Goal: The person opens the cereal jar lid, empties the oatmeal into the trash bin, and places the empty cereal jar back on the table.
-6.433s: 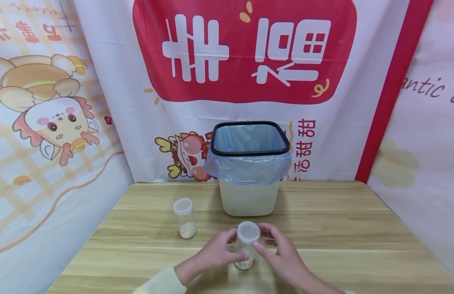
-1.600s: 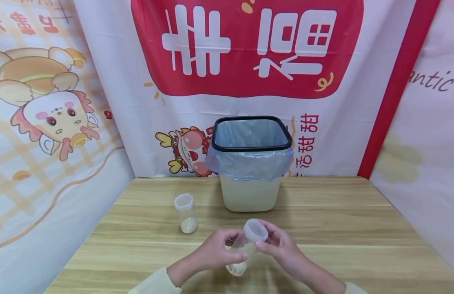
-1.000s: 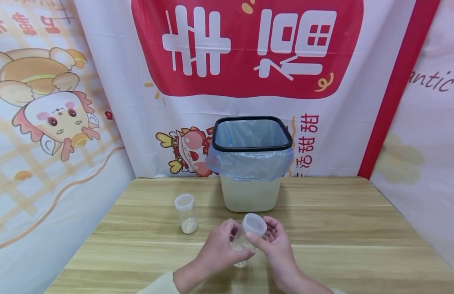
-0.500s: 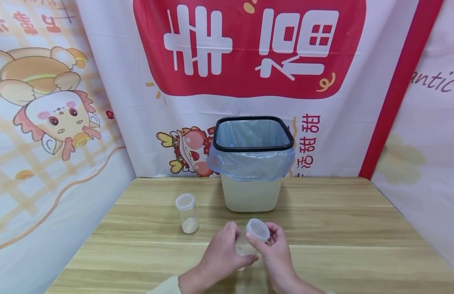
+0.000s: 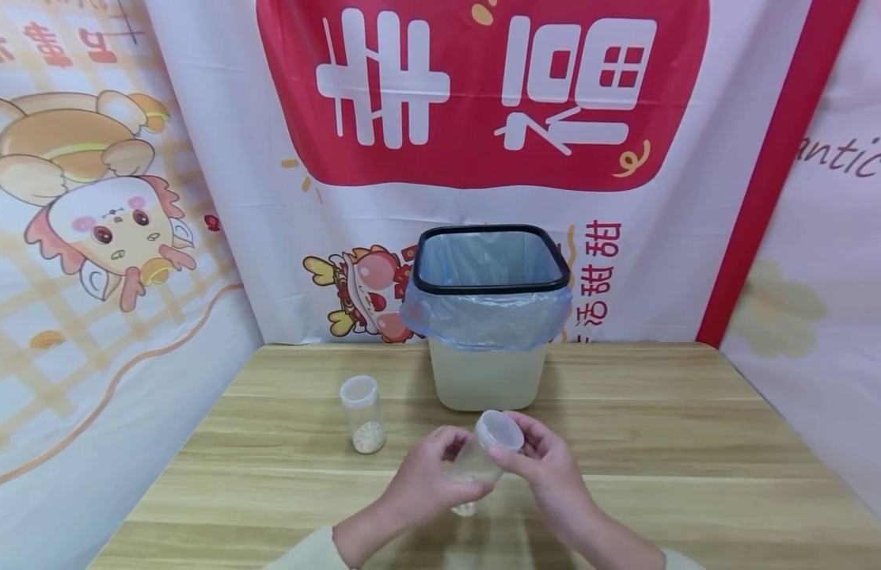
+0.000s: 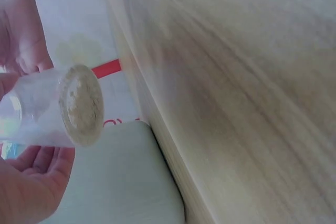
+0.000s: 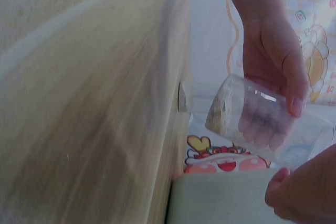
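Observation:
A clear plastic jar (image 5: 474, 465) is held tilted, its frosted lid (image 5: 500, 430) leaning up and to the right. Pale flakes or grains lie at its bottom (image 6: 83, 106), which hangs above the table. My left hand (image 5: 427, 479) grips the jar's body, with the thumb in front, as the right wrist view (image 7: 275, 59) also shows. The fingers and thumb of my right hand (image 5: 554, 471) hold the lid by its edge. The lid sits on the jar; whether it is loose I cannot tell.
A second lidded jar (image 5: 362, 413) with similar pale contents stands upright on the wooden table (image 5: 661, 427), to the left. Behind the hands stands a cream bin (image 5: 488, 380) with a black rim and a blue liner. Printed cloths (image 5: 233, 158) hang round the table.
The held jar stood upright earlier and is now tilted and lifted. In the last half second it has risen slightly, and the right fingers have shifted on the lid. The second jar has stayed put.

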{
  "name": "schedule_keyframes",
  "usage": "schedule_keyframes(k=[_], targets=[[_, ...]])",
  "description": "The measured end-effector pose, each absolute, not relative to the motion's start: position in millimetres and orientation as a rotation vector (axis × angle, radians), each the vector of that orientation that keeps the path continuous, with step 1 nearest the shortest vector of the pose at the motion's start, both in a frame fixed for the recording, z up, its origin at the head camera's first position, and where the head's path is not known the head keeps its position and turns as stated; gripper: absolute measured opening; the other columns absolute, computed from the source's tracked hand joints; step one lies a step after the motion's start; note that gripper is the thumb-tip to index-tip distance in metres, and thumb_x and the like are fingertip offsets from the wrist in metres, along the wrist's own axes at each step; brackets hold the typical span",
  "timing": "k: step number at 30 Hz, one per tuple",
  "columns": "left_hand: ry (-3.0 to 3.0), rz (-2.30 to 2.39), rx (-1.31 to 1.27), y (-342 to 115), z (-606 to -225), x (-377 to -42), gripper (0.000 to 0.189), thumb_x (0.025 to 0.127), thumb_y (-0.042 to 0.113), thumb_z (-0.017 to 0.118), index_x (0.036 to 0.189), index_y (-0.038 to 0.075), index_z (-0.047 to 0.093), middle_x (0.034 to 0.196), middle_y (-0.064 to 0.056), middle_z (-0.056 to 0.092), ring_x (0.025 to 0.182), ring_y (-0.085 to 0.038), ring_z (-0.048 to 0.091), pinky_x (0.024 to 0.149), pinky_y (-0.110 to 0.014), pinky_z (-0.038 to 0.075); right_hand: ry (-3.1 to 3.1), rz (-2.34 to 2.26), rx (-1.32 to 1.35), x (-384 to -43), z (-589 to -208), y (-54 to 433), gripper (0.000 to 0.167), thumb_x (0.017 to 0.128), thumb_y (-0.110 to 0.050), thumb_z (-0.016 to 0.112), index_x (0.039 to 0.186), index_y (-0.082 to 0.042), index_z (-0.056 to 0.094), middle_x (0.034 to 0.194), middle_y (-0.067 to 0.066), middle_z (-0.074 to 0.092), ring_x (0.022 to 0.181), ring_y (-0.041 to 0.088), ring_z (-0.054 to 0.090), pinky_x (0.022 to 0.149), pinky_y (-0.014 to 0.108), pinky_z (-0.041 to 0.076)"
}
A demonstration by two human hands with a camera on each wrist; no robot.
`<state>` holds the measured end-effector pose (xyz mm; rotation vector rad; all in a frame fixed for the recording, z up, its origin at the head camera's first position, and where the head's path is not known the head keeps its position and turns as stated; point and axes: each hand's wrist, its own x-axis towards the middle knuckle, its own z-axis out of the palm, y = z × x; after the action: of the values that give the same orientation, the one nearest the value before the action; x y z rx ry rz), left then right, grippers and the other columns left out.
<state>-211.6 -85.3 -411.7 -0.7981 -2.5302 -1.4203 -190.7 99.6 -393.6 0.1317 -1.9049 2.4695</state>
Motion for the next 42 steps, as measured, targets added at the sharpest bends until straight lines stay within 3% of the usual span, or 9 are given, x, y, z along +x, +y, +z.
schedule_keyframes(k=[15,20,25,28,35,42], targets=[[-2.55,-1.535,-0.963,-91.2,-412.0,-217.0,0.044,0.078,0.022,0.08,0.116,0.005,0.066,0.104,-0.001,0.067,0.095,-0.014,0.064,0.085,-0.027,0.053,-2.02,2.532,0.721,-197.7,-401.8,122.3,0.067,0.093,-0.002,0.059,0.147,0.011,0.022,0.141,0.024,0.043,0.12,0.015,0.052,0.101,0.026,0.042],[-2.545,-1.465,-0.875,-89.1,-412.2,-217.3,0.049,0.077,0.026,0.082,0.117,0.004,0.064,0.107,-0.003,0.066,0.096,-0.017,0.063,0.085,-0.027,0.053,-1.982,2.53,0.5,-192.4,-397.3,113.6,0.074,0.089,0.0,0.064,0.15,0.005,0.022,0.147,0.025,0.036,0.129,0.02,0.043,0.1,0.022,0.04],[-2.524,-1.38,-0.77,-82.9,-410.9,-216.1,0.056,0.073,0.033,0.084,0.115,0.003,0.062,0.108,-0.005,0.065,0.095,-0.019,0.064,0.081,-0.026,0.054,-1.983,2.419,0.137,-184.6,-390.3,96.2,0.07,0.085,-0.004,0.071,0.144,0.005,0.034,0.139,0.019,0.047,0.127,0.031,0.044,0.105,0.038,0.038],[-2.504,-1.301,-0.736,-78.0,-411.1,-213.4,0.055,0.072,0.036,0.085,0.111,0.005,0.062,0.102,-0.003,0.064,0.09,-0.018,0.062,0.077,-0.026,0.054,-2.008,2.354,0.005,-180.4,-390.2,86.8,0.069,0.084,-0.01,0.074,0.14,0.006,0.036,0.134,0.018,0.051,0.122,0.03,0.047,0.105,0.045,0.037],[-2.519,-1.209,-0.682,-70.2,-415.9,-207.4,0.053,0.069,0.041,0.086,0.102,0.012,0.056,0.09,-0.001,0.055,0.079,-0.016,0.053,0.067,-0.023,0.047,-1.983,2.338,-0.133,-174.2,-391.8,73.5,0.072,0.082,-0.015,0.077,0.136,0.005,0.033,0.132,0.017,0.049,0.123,0.03,0.046,0.105,0.046,0.035],[-2.524,-1.15,-0.678,-66.6,-418.8,-205.2,0.052,0.067,0.04,0.087,0.099,0.015,0.054,0.09,0.004,0.054,0.079,-0.012,0.053,0.069,-0.023,0.048,-1.99,2.31,-0.142,-173.6,-398.7,72.5,0.073,0.084,-0.019,0.076,0.137,0.006,0.031,0.138,0.021,0.047,0.128,0.035,0.043,0.107,0.051,0.033]])
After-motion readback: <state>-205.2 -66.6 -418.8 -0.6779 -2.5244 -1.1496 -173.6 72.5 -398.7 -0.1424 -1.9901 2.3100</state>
